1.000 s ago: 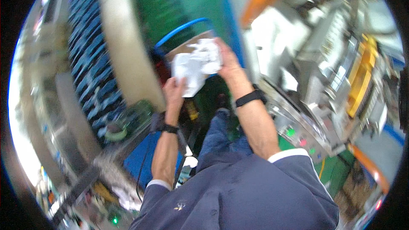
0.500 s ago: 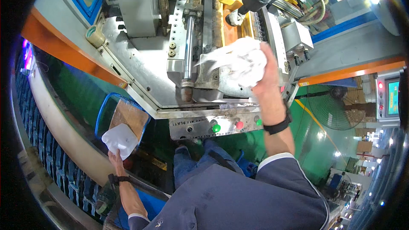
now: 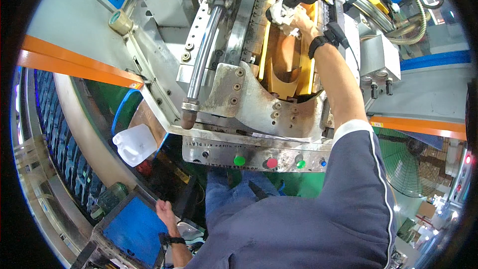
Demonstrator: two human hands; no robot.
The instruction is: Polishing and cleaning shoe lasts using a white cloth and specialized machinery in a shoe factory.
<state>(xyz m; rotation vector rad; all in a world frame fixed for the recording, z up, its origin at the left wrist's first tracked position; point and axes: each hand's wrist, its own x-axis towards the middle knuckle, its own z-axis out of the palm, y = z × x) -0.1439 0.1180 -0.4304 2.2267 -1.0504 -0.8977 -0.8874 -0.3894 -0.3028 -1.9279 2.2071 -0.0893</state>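
- Right hand [image 3: 302, 22] at the crumpled white material [image 3: 280, 16] by the machine's [image 3: 234, 89] orange trough [image 3: 283, 85]; cannot tell whether it grips
- Left hand [image 3: 166, 212] near the blue panel [image 3: 133, 231], fingers curled, grip unclear
- White plastic jug [image 3: 135, 145] well apart from both

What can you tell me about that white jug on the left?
The white jug is a rounded, slightly translucent container, apparently plastic, with a moulded handle toward its left end. It sits tilted, overlapping a brown board and blue frame in view; its support is unclear. Neither the left hand nor right hand touches it.
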